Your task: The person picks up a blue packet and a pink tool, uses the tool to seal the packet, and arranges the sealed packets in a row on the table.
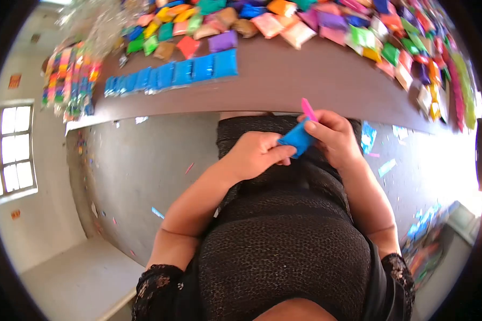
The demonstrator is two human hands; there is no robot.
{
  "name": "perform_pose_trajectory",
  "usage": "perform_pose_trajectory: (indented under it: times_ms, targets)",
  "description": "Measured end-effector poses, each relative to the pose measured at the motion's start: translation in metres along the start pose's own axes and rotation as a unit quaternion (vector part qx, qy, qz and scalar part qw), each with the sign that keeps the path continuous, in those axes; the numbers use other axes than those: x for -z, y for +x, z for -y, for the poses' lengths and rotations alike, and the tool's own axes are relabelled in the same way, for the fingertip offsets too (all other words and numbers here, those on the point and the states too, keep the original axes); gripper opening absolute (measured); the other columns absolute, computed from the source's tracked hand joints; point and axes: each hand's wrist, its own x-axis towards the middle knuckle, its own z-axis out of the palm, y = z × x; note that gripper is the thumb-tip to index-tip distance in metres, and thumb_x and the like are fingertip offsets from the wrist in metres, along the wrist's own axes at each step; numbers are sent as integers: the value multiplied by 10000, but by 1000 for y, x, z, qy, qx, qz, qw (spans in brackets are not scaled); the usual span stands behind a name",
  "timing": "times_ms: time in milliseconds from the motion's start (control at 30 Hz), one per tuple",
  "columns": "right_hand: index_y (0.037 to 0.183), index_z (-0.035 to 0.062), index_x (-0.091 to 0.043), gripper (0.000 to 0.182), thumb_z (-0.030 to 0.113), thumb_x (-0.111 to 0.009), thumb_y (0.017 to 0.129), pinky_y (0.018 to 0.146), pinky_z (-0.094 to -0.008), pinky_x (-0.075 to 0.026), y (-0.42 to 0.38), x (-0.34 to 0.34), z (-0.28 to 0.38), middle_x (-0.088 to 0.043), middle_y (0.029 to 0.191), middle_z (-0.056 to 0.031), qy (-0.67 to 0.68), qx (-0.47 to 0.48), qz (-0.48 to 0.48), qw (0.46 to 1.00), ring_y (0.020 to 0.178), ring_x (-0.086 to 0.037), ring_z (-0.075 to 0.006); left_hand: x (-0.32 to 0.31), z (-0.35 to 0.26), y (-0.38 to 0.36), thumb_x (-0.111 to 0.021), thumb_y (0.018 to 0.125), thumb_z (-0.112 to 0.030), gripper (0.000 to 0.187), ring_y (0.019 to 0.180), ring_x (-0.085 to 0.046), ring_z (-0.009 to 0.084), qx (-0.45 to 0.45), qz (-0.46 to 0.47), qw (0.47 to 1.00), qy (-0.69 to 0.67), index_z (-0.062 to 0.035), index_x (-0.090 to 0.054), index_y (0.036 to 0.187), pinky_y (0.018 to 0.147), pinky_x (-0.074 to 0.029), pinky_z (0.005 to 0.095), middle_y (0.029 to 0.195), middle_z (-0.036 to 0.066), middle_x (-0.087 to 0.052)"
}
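Observation:
Above my lap, in front of the table's edge, a small shiny blue packet [299,139] is between my two hands. My left hand [257,155] pinches its lower left end between thumb and fingers. Around its upper right end my right hand [333,138] is closed, thumb on top. A flat pink stick [308,109] with a tapered tip rises from the fingers of my right hand, against the packet; its lower end is hidden. A row of similar blue packets [174,74] lies overlapping on the table beyond my left hand.
Across the back of the brown table [273,80] are heaped many coloured packets [297,33]. Stacked multicoloured bundles [72,80] and clear plastic wrap [104,27] are at the left. Long strips [458,88] lie at the right. Scraps [386,167] litter the floor near a grey bin [460,224].

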Motion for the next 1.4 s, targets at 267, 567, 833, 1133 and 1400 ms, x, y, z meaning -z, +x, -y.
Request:
perform_pose_trajectory:
  times_ms: [267, 567, 833, 1133, 1400]
  targets:
    - [989, -6, -675, 170, 111, -710, 870, 673, -209, -441, 26, -16, 11, -646, 848, -1, -54, 24, 51, 997, 725, -563, -73, 32, 19, -5, -654, 947, -261, 263, 715, -632, 98, -77, -37, 989, -117, -10, -674, 873, 654, -500, 244, 740, 36, -675]
    - [923, 10, -703, 200, 209, -693, 903, 571, -219, -398, 82, -23, 35, -603, 786, 47, -360, 162, -60, 917, 631, -503, -55, 64, 4, 40, -606, 970, -277, 278, 615, -615, 76, -33, -188, 982, 1, -15, -633, 878, 540, -502, 224, 699, 29, -628]
    - [908, 4, -673, 182, 186, -674, 899, 680, -323, -476, 96, -15, 23, -641, 810, -106, -382, 223, -170, 880, 747, -600, -210, 78, 4, 59, -537, 1001, -294, 290, 550, -614, 98, -2, -164, 987, -2, -18, -620, 969, 457, -477, 223, 722, 39, -608]
    - [854, 27, -624, 131, 121, -689, 792, 1032, -477, -416, 60, -38, 8, -601, 1257, -168, -616, 452, -5, 646, 1179, -569, -334, 74, -1, 59, -552, 989, -286, 311, 511, -599, 109, 14, -192, 981, 2, 0, -628, 892, 457, -481, 252, 670, 55, -628]
    - [859, 14, -627, 180, 190, -664, 845, 1103, -475, -355, 54, -36, 16, -581, 1287, -206, -620, 421, 21, 661, 1241, -535, -329, 71, 2, 59, -566, 982, -277, 292, 490, -601, 117, 15, -211, 977, 26, -11, -631, 878, 452, -481, 252, 670, 59, -629]
